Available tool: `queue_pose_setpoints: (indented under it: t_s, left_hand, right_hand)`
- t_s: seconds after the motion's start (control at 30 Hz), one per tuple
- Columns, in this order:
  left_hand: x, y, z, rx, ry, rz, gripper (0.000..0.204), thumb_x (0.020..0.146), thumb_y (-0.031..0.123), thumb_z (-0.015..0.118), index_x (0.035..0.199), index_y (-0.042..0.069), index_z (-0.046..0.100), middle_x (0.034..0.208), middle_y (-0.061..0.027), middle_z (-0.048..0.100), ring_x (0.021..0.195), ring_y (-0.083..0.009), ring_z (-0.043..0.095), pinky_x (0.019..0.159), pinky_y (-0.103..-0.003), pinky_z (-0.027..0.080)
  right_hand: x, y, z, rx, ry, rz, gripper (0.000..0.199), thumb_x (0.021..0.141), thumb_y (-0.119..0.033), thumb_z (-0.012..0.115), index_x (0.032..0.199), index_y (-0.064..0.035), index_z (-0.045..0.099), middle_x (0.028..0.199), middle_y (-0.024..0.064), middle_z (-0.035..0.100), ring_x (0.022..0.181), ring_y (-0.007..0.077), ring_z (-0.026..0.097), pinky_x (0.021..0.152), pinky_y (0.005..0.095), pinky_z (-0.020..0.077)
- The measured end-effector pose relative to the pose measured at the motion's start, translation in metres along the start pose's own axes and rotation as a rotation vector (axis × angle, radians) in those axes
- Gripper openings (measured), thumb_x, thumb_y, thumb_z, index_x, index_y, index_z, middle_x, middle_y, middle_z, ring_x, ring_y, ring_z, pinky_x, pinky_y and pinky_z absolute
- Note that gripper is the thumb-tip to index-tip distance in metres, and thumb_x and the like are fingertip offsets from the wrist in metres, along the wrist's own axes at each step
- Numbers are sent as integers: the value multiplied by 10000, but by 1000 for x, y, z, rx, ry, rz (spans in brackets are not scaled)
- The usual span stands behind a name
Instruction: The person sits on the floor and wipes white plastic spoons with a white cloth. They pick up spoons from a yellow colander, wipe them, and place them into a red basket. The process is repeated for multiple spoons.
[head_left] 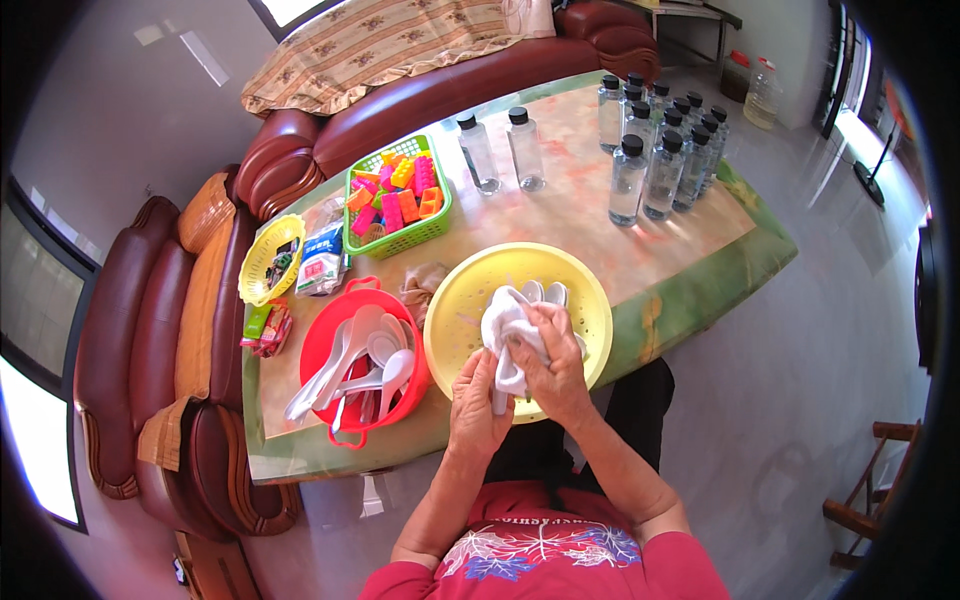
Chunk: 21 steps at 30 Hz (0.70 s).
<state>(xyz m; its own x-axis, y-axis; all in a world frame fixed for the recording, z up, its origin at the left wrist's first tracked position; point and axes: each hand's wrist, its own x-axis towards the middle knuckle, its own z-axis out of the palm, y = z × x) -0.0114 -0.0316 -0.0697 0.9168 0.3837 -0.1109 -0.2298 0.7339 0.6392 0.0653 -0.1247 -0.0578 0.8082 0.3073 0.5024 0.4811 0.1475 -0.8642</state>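
Observation:
Above the yellow basin (462, 290) both my hands are close together around a white cloth (508, 325). My right hand (552, 365) grips the cloth, bunching it in its fingers. My left hand (480, 405) pinches what looks like a spoon (499, 403), whose pale handle pokes out below the cloth; its bowl is hidden. Several metal spoons (556, 293) lie in the basin beyond the cloth, partly covered by my right hand. To the left, a red basket (313, 345) holds several white spoons and ladles (352, 340), some sticking out over its rim.
A green basket (408, 240) of colourful toy bricks stands behind the red one, beside a yellow basket (258, 262) and packets (322, 260). Two clear bottles (525, 150) stand at mid-table; several more (662, 175) cluster at the right. Crumpled brown cloth (424, 283) lies between the baskets and basin.

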Motion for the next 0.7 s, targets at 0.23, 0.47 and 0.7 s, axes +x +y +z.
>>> queue_pose_setpoints:
  t_s: [0.23,0.47,0.7]
  left_hand:
    - [5,7,-4,-225,118,-94,237,949,236,497,1103,60,539,944,-61,629,837,-161,620,735,-301,528]
    - [-5,1,0,-50,32,5,300,940,251,515,1140,29,538,961,-95,643,871,-202,634,762,-334,535]
    - [-18,7,-4,170,-88,52,182,928,127,529,1049,32,626,977,-67,648,884,-151,624,791,-310,519]
  right_hand:
    - [-39,-15,7,-355,-71,-298,433,728,-90,690,1146,-11,609,1074,177,474,948,310,507,782,371,461]
    - [-24,-26,1,-434,14,-393,400,690,-76,684,1083,-19,638,990,140,532,864,303,530,710,382,476]
    - [22,-24,-23,-18,-45,-14,195,792,-64,618,963,29,610,937,142,512,868,273,533,753,328,441]
